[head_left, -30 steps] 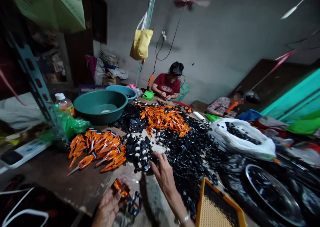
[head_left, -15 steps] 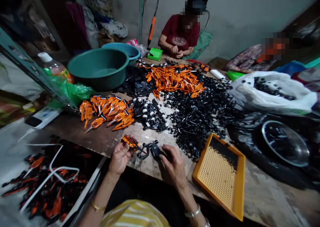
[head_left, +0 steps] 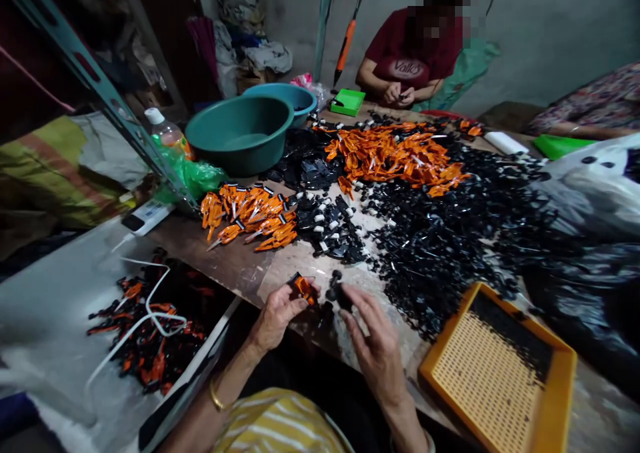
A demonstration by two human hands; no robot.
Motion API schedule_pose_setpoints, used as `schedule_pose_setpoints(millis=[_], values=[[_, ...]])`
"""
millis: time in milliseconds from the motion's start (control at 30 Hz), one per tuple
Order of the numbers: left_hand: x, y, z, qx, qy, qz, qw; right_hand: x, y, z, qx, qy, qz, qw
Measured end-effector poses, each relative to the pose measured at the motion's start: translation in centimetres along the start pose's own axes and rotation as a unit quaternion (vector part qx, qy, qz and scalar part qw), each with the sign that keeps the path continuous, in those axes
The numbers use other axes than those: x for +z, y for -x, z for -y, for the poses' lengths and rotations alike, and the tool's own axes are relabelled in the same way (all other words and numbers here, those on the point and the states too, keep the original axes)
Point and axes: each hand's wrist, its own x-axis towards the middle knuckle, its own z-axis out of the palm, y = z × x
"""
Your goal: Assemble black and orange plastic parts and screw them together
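Note:
My left hand [head_left: 276,316] pinches an orange-and-black plastic toy car body [head_left: 304,289] between thumb and fingers, just over the front of the table. Close beside it, my right hand [head_left: 377,343] has its fingers and thumb at a black toy car base [head_left: 343,298] with small round wheels. The fingers partly hide this base. Ahead of my hands lie several black pieces with white blocks [head_left: 325,223]. To their left is a bunch of orange car bodies [head_left: 255,213].
A large heap of black parts [head_left: 430,260] and an orange heap [head_left: 390,153] cover the table. A yellow mesh tray [head_left: 493,373] stands right, green basin [head_left: 240,133] back left. Below left, a box holds finished-looking cars [head_left: 155,353]. A co-worker [head_left: 410,60] sits opposite.
My view has swung left, so things sit further right in the picture. The toy car body in my left hand has turned. My right hand has brought the black base closer to it.

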Motion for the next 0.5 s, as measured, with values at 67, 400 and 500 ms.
schedule_pose_setpoints(millis=[67,400,500], values=[[0.4,0.1,0.1,0.013,-0.041,0.021,0.999,0.1,-0.1,1.5,-0.036,-0.022,0.019,0.999],[2.3,0.4,-1.4,0.04,-0.193,0.02,0.98,0.9,0.3,1.4,-0.053,-0.018,-0.001,0.998],[2.5,0.5,-1.5,0.062,-0.223,0.013,0.973,1.1,0.5,1.1,-0.066,-0.012,-0.005,0.998]])
